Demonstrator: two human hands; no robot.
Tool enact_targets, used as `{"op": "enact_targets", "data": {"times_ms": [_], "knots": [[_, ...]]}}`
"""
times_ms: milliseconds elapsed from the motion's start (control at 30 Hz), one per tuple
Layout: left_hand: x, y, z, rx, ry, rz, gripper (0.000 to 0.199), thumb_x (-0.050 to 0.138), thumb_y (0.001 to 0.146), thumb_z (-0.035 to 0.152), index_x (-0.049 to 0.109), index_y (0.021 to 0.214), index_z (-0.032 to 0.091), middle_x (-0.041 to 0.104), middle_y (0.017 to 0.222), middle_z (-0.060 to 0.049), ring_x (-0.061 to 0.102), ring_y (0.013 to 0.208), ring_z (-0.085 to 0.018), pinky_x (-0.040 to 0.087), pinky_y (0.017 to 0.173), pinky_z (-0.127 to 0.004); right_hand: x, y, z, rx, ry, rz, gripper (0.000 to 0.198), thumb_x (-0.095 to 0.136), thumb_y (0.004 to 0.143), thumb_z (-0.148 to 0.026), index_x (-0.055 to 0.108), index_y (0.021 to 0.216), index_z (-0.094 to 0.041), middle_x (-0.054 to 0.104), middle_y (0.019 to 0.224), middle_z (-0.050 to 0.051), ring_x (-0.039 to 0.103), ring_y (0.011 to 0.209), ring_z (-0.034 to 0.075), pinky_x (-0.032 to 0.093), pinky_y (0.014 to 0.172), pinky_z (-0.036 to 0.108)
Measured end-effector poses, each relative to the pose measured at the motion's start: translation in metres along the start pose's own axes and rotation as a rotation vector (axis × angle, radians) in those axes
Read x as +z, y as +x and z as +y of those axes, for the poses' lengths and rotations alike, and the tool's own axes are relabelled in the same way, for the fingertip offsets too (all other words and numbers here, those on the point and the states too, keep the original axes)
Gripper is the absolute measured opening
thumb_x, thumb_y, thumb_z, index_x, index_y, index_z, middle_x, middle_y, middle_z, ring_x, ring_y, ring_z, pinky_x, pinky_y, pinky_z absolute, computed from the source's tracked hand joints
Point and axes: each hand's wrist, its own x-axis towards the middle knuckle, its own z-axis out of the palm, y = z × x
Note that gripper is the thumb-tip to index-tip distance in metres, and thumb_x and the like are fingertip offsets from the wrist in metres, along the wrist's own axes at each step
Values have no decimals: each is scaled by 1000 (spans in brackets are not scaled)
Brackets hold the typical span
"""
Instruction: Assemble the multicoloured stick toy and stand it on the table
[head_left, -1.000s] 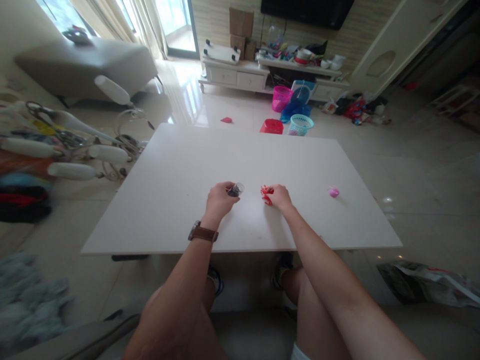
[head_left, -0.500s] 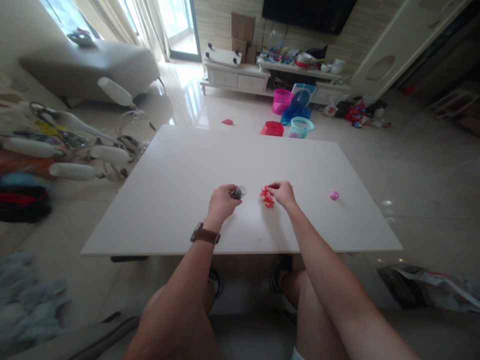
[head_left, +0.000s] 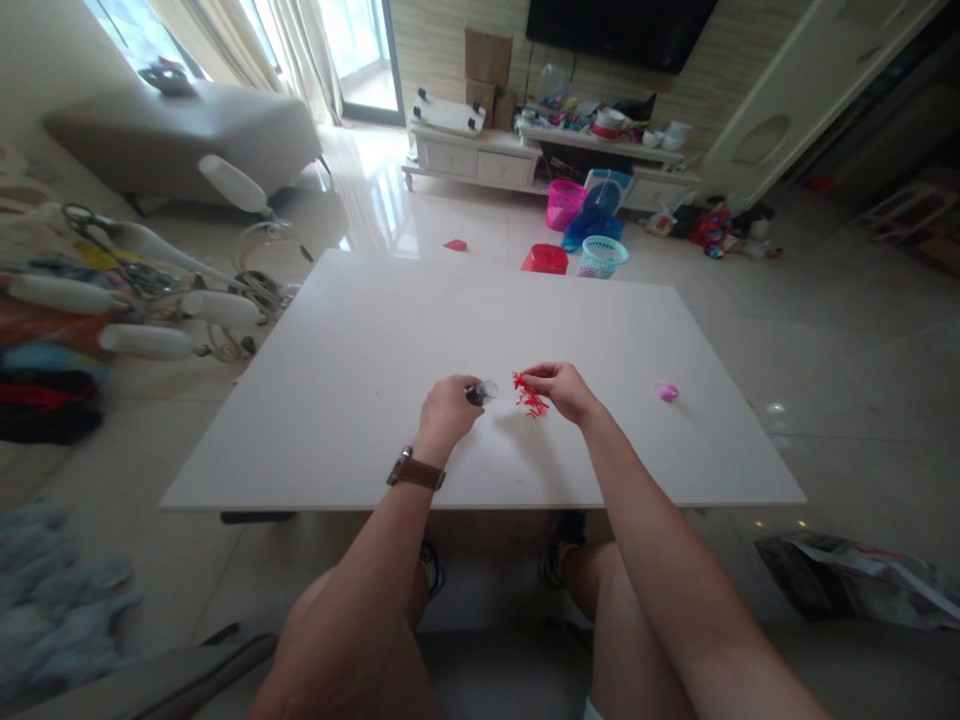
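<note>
My left hand [head_left: 448,405], with a brown watch strap on its wrist, is closed around a small clear bottle [head_left: 487,391] with dark contents. The bottle is tilted, its clear end pointing right. My right hand [head_left: 561,388] pinches a bunch of thin red strips [head_left: 532,400] that hangs from the fingertips, just right of the bottle and apart from it. What the strips are made of is too small to tell. Both hands are over the white table [head_left: 360,350]. Off to the right on the table lies a small pink-purple object [head_left: 667,392].
Beyond the table's far edge are a red stool or tub [head_left: 545,259], a light-blue basket [head_left: 602,253] and a pink basket [head_left: 564,205]. A lamp with white shades [head_left: 150,342] lies at the left. A dark bag [head_left: 840,575] is low at the right.
My right hand and the red strips have shifted slightly left, toward the bottle. My left hand has moved a little right and down, with the bottle turned slightly.
</note>
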Motion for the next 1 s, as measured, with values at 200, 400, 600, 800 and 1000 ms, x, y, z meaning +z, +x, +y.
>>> {"op": "enact_targets", "data": {"times_ms": [200,400,600,800,1000], "knots": [[1,-3,3,42,83,12,40,74,75,16,79,112,31,78,109,-6,70,102,-25,51,83,-30,11,-12,-8,30,-45,-214,43,97,51,-42,79,78,-14,73,70,5,61,62,12,50,61,25],[1,-8,10,78,142,-23,37,72,78,16,80,110,31,78,107,-8,69,101,-26,50,81,-31,25,-14,-6,-13,-115,-255,37,93,54,-41,79,77,-14,74,70,5,62,63,13,50,63,26],[2,-9,11,82,183,-36,30,68,81,16,80,104,31,78,99,-8,69,97,-24,49,80,-30,38,-15,-3,-180,-282,-211,29,83,68,-40,76,78,-15,71,67,3,61,61,13,47,60,26],[6,-6,6,45,150,4,29,71,81,19,80,106,30,77,102,-10,70,97,-27,49,79,-32,48,-15,7,-386,-403,-69,24,81,72,-37,65,75,-20,70,70,0,63,65,14,48,62,25],[5,-5,6,33,143,-4,25,70,82,23,80,104,31,78,97,-9,71,92,-26,48,75,-30,51,-16,11,-409,-448,-4,22,80,75,-36,70,65,-19,71,68,2,64,68,17,48,64,28]]}}
